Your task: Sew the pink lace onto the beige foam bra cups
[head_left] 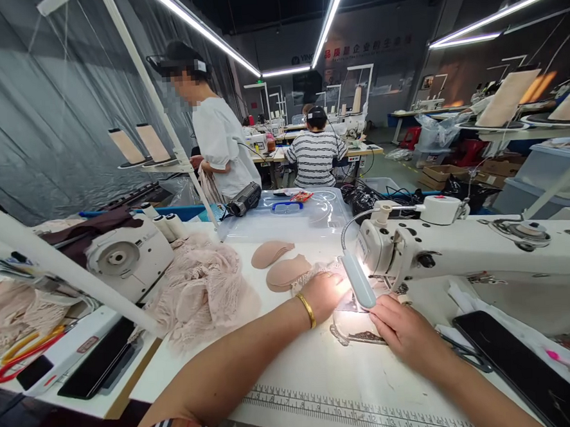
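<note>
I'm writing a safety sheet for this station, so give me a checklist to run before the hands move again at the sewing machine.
1. Lamp lit over the work: ok, bright glow beneath it.
2. Left hand at the pale lace: ok.
3. Fingertips of both the left and right hand clear of the needle: cannot tell, needle not visible.
4. Wrists bare: not ok, a gold-coloured bracelet is on the left.
5. Beige cups on the tabletop: ok, two lie beyond the left hand.
</note>
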Motion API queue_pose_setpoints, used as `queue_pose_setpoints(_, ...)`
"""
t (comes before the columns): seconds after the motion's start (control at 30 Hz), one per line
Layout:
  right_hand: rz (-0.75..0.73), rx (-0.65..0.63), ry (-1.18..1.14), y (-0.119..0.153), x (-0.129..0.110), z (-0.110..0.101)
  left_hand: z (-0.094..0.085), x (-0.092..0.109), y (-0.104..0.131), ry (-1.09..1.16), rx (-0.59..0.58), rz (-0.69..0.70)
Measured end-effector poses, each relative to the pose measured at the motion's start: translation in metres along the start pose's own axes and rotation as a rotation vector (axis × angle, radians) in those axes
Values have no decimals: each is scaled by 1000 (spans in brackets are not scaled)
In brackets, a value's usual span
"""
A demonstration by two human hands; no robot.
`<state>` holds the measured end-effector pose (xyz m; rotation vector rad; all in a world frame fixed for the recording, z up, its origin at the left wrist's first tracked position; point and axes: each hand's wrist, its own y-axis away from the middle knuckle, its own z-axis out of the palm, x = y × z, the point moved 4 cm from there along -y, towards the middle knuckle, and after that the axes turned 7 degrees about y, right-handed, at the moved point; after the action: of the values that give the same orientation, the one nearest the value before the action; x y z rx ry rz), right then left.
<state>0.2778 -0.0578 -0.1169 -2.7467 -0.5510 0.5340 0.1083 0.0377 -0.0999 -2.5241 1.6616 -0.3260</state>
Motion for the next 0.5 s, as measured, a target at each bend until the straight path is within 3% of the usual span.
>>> queue_pose_setpoints(0.1, 224, -93, -376, -2, -12, 2, -16, 13, 27, 69, 48, 16)
queue_pose_setpoints(0.2, 401, -133, -845, -6, -39, 8, -36, 53, 71, 500, 228, 8)
queue_pose_setpoints(0.27, 467, -70, -1013, -6, -58, 11, -35, 81, 97, 970, 254, -195)
queue_pose_setpoints(0.33, 509, 12, -1051, 0, -75, 15, -18, 105, 115, 1557, 171, -527)
queue_pose_setpoints(0.37, 512, 46, -1046, 6, -83, 17, -12, 112, 121, 1771, 226, -671)
queue_pose_setpoints(0.43, 492, 97, -1008, 22, -96, 24, -7, 112, 126, 2042, 511, -842)
queue_pose_setpoints(0.5, 446, 101, -936, 39, -107, 29, -8, 101, 128, 2089, 863, -883)
